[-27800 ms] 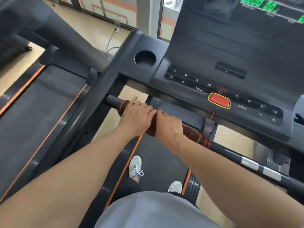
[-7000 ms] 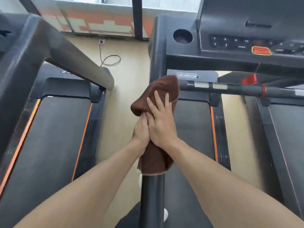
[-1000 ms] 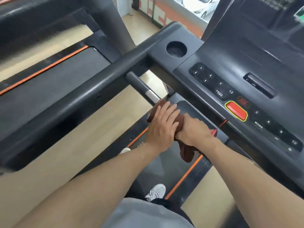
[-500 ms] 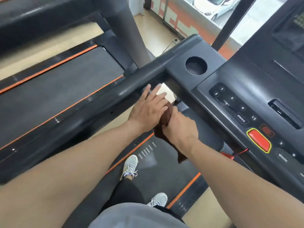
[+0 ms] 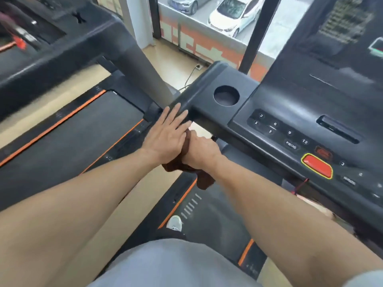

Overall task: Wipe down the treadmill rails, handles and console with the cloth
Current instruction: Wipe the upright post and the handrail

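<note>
Fingers (image 5: 178, 119) of left hand (image 5: 165, 137) flat on rail; right hand (image 5: 200, 152) grips cloth (image 5: 186, 170) just behind them; console (image 5: 290, 125) lies right.

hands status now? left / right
Left hand: open, fingers straight, resting flat over the brown cloth.
Right hand: fingers curled around the cloth, gripping it.

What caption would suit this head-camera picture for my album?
Both hands, left hand flat, right hand gripping, work a brown cloth beside the treadmill console.
</note>
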The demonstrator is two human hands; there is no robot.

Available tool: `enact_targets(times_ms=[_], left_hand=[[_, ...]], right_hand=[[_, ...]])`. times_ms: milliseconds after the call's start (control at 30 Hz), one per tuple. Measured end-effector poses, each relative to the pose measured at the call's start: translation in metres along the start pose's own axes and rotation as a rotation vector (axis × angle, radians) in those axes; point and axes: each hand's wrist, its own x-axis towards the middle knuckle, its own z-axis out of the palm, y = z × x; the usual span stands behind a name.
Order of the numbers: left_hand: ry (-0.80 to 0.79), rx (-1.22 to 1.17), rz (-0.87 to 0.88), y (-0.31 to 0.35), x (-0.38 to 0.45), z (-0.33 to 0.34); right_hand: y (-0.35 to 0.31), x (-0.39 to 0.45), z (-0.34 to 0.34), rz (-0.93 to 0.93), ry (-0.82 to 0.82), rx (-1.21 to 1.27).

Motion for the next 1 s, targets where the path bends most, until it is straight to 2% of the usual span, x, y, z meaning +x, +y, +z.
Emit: enact_targets(times_ms=[100,233,300,400,533,600,767,867,933,1000], left_hand=[[-0.033,-0.057,0.104,0.034,-0.004,0.011],[-0.11,-0.174,0.201,0.125,-0.003,0.007],[-0.174,-0.2,0.254,0.175,-0.006,-0.002],[-0.19,-0.166,0.208,0.21,-0.014,-0.011],[-0.081,-0.163,0.175,0.19,-0.026,0.003],[-0.091,-0.165,0.139,0.176,-0.029,0.007],[0.013,-0.189,0.047,0.141,-0.029,0.018],[0.007,-0.177,0.008,0.106,-0.028,0.021],[-0.043,-0.152,0.025,0.081,-0.026,0.017],[-0.101,-0.136,0.068,0.063,-0.018,0.007]], right_hand=[[0.033,-0.034,-0.007,0.102,-0.14,0.014],[0.092,-0.103,-0.02,0.165,-0.325,-0.053],[0.116,-0.134,-0.027,0.167,-0.352,-0.106],[0.13,-0.156,-0.03,0.125,-0.343,-0.137],[0.13,-0.155,-0.038,0.105,-0.408,-0.152],[0.133,-0.151,-0.036,0.103,-0.417,-0.132],[0.103,-0.133,-0.018,0.144,-0.212,-0.11],[0.072,-0.111,-0.011,0.149,-0.096,-0.121],[0.058,-0.095,-0.008,0.125,-0.094,-0.025],[0.057,-0.079,-0.015,0.128,-0.218,0.278]])
